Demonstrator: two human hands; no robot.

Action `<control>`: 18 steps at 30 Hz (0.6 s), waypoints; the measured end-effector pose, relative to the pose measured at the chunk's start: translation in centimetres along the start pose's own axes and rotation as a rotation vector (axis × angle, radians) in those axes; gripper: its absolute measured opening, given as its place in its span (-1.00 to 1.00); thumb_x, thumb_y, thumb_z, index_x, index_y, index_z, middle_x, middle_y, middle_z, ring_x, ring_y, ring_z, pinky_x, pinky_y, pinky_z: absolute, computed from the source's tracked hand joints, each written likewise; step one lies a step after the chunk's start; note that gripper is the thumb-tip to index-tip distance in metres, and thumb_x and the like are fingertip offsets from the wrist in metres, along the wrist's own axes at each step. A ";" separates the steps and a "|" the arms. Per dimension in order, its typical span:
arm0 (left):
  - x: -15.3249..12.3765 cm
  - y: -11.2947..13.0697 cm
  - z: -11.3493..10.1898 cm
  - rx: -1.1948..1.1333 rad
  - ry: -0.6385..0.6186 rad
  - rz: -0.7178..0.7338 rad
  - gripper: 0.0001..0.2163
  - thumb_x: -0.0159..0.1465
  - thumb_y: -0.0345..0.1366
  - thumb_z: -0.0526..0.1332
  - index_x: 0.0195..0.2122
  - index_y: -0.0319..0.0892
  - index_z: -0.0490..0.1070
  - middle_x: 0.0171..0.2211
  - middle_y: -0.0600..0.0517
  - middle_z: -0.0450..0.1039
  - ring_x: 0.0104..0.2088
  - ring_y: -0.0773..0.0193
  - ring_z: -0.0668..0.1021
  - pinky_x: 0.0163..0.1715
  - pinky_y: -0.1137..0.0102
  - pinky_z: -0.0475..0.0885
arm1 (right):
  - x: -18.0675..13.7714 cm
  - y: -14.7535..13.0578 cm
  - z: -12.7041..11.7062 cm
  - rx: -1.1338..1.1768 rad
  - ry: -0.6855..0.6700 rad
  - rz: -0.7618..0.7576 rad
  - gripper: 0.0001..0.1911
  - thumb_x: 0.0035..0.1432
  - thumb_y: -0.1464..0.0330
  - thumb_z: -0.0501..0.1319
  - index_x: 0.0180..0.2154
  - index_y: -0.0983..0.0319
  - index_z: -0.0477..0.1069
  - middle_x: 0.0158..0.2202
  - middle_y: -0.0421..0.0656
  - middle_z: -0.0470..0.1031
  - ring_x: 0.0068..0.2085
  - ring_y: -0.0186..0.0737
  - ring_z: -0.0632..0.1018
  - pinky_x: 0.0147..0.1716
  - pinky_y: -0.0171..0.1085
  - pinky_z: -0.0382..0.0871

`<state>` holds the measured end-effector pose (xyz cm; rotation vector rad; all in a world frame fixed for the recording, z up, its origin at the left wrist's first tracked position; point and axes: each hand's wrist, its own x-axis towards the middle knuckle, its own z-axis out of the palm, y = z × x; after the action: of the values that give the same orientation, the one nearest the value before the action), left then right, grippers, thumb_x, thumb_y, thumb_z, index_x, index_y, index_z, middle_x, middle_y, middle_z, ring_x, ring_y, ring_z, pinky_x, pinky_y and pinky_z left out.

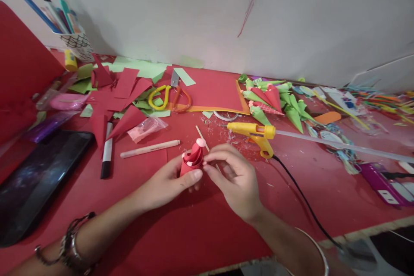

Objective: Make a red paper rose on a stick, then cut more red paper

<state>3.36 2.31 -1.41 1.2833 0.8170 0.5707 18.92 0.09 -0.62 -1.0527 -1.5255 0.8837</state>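
Two bare hands over a red tabletop (190, 241), and the red rolled-paper piece (195, 153) is right between them, call that the clock's centre. It's got little pale pink balls on its tips, the top one at 12 o'clock. Left hand (166, 183) comes in from about 8 and has the piece gripped, thumb across its front. Right hand (237, 181) comes in from 4 with thumb and index almost together at the piece's 3 o'clock edge; can't tell if they're pinching anything.

Around it: yellow hot glue gun (254, 129) between 2 and 3, with a long clear glue stick (339, 144) poking out the back. Pile of green paper cones (293, 116) at 2, a few red ones mixed in. Scissors (167, 92) with yellow and orange handles at 11, red paper cutouts (124, 84) around 10, and a pale felt-tip pen (150, 148) at 9.
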 end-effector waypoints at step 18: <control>0.0 0.5 0.1 0.017 0.027 0.024 -0.64 0.09 0.04 0.11 -0.54 -0.20 0.21 -0.61 0.12 0.21 -0.59 0.41 0.27 -0.56 0.48 0.22 | 0.0 0.1 0.0 -0.025 0.001 -0.002 -0.90 0.07 0.50 0.16 -0.37 0.19 0.39 -0.36 -0.22 0.33 -0.30 -0.37 0.41 -0.34 -0.36 0.32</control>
<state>3.48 2.36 -0.93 1.3049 0.8312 0.6026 18.91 0.13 -0.69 -1.0689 -1.5398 0.8642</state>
